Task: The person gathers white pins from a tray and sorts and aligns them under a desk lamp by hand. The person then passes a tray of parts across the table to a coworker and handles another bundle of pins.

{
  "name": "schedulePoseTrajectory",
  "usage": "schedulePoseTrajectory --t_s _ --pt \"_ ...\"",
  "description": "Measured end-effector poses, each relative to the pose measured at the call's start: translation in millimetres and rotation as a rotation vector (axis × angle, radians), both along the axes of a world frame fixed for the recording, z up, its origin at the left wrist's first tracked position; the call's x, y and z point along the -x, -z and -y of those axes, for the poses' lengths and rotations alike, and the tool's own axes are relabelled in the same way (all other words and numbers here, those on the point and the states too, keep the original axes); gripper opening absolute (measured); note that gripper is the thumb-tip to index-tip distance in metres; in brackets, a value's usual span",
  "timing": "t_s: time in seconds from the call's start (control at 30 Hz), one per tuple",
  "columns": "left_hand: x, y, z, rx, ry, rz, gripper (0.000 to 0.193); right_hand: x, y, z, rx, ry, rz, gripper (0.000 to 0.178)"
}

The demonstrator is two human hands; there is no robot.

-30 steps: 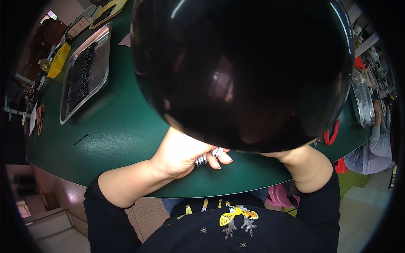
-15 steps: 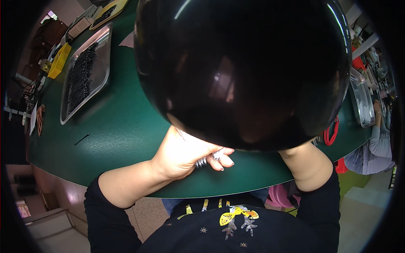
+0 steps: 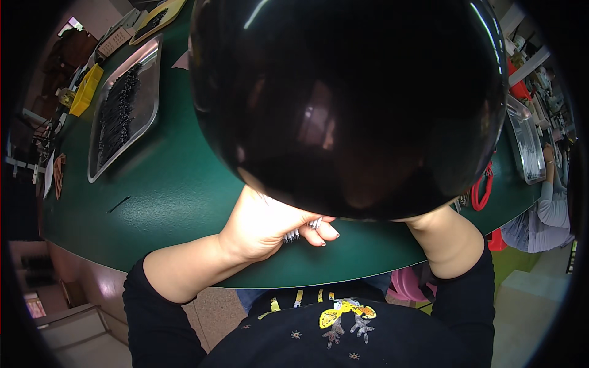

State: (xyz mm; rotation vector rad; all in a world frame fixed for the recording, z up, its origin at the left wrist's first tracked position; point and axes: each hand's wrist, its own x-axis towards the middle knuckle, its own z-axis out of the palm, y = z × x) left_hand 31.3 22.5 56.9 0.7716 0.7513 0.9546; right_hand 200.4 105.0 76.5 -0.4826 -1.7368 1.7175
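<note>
A large glossy black dome (image 3: 350,110) fills the upper middle and covers much of the work. Under its lower left edge, my left hand (image 3: 261,224) is closed round a bundle of thin pieces with white ends (image 3: 291,235). More white ends show between its fingers, and two fingertips poke out beyond them. On the other side, my right hand (image 3: 429,219) goes in beneath the dome. Only its wrist and the heel of the hand are visible; its fingers and anything in them are hidden.
Thin black pieces fill a metal tray (image 3: 151,101) on the green table (image 3: 178,221); one dark piece (image 3: 118,204) lies apart. A yellow bin (image 3: 86,90) stands beyond. At right are a red-handled tool (image 3: 483,195), another metal tray (image 3: 535,175) and a seated person (image 3: 549,211).
The dome sits slightly farther left in the picture. My left fingertips have shifted a little around the bundle, and fewer white ends show between them.
</note>
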Motion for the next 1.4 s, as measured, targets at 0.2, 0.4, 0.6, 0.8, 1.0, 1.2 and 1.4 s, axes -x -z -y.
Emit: schedulePoseTrajectory --t_s 0.2,0.4,0.6,0.8,1.0,1.2,1.4 --pt "1.3 12.0 4.4 -0.047 -0.009 0.063 0.023 -1.3 -0.9 0.3 -0.017 0.021 0.006 0.012" --pt "2.6 10.7 3.0 -0.1 0.027 0.054 0.023 -4.6 -9.1 1.5 -0.071 0.0 -0.014 0.012" --pt "1.8 11.3 4.8 -0.071 0.014 0.079 0.023 -0.9 12.8 -4.0 -0.088 -0.008 -0.106 0.012" --pt "3.5 8.0 4.7 -0.03 0.049 0.073 0.025 0.2 -3.6 1.8 0.089 -0.035 -0.06 0.015" --pt "-2.0 5.6 1.4 -0.049 0.096 0.099 0.032 -1.4 19.8 4.1 0.221 0.078 -0.194 0.023" --pt "-1.1 2.8 -0.9 -0.043 0.113 0.094 0.026 0.5 -0.2 -1.3 0.134 0.101 -0.136 0.023" --pt "-6.0 1.4 -2.4 -0.067 0.126 -0.106 0.024 -0.3 8.1 0.2 -0.019 -0.026 0.051 0.017"
